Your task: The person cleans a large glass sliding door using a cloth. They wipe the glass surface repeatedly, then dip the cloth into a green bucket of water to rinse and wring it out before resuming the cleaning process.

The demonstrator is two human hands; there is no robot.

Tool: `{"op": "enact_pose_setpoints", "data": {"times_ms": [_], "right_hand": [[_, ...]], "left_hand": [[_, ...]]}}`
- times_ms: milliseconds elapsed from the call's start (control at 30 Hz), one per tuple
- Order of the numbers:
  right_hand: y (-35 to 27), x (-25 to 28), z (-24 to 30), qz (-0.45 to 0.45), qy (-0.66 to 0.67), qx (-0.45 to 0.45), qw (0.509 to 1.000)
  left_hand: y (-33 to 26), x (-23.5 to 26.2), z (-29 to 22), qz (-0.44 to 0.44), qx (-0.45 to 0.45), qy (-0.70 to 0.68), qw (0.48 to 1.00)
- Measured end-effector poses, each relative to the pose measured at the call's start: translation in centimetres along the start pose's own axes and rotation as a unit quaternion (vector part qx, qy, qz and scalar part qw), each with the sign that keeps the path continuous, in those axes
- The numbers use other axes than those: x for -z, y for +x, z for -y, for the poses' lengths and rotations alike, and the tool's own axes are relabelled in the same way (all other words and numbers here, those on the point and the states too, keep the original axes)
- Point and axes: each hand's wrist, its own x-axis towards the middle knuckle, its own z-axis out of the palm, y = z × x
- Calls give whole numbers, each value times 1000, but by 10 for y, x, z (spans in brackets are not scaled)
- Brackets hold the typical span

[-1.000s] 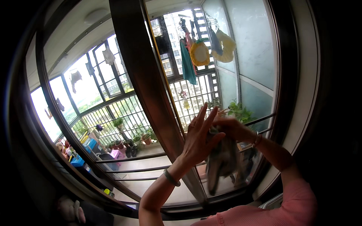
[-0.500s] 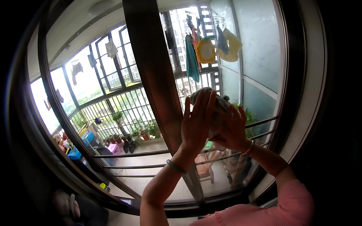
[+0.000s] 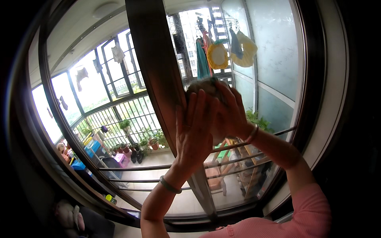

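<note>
Head view: bunched greyish cloth held aloft, both hands in on it

Right in the centre, the cloth is gripped by the right hand, its fingers bent and set close together over the right side of the bundle. On the near side, the left hand is laid against the same bundle, fingers long and nearly straight, the little finger spread a touch from the rest; whether that hand is closed on the cloth cannot be told. The top of the bundle is seen just beyond the fingertips, its edge blurred, while much of it is hidden by the hands. Just left of the left fingers, a dark upright post is overlapped by the bundle; contact between the two cannot be made out.

Below the left fingers, a green bangle is worn on the wrist! Below the right fingers, a thin bracelet is worn too, and farther down, a pink sleeve is seen. Above the right fingers, a teal cloth, a yellow-rimmed round item and a pale yellow cloth are hung up. Just right of the right fingers, green leaves are spotted. Down and left of the left fingers, dark horizontal bars are seen, with potted plants lined up above them.
</note>
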Motion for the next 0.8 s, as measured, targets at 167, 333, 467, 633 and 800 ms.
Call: {"op": "enact_pose_setpoints", "data": {"times_ms": [167,333,467,633,800], "right_hand": [[122,-8,-26,-17,-146,78,986],[235,-6,-45,-210,-267,59,939],[208,-11,-50,-89,-139,38,986],[25,-13,-5,47,-182,57,981],[-79,8,13,142,-123,197,962]], "left_hand": [[6,1,3,-38,31,25,998],[8,-7,19,-47,48,98,993],[4,-10,20,-102,58,13,993],[1,-8,9,-97,58,-26,993],[-13,-12,11,-34,54,-10,998]]}}
